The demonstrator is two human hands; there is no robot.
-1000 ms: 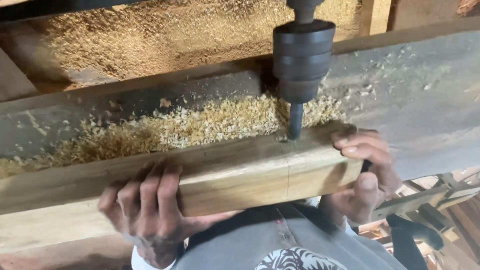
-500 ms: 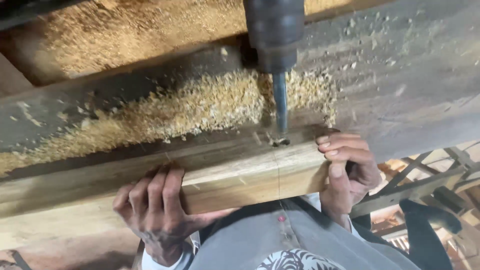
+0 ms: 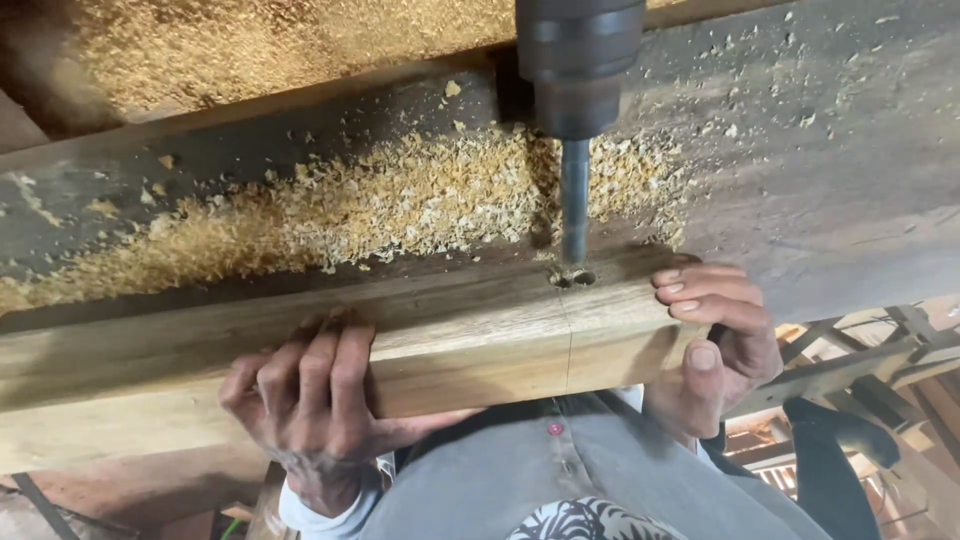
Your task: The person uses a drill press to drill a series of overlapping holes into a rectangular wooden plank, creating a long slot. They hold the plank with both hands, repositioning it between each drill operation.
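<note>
A long squared wooden beam lies across the machine table, running left to right. My left hand grips its near side from below, fingers curled over the front face. My right hand clasps the beam's right end, thumb on the front face. A dark drill chuck with a steel bit hangs above the beam. The bit's tip stands just over two small overlapping holes in the beam's top, beside a pencil line.
Pale wood shavings are heaped behind the beam against a raised fence and beyond it. A grey shirt front fills the bottom middle. A wooden frame and dark metal parts show at the lower right.
The bit, sunk into the beam a second ago, has risen out, leaving the holes showing. The beam and both hands have shifted slightly; the grips are unchanged.
</note>
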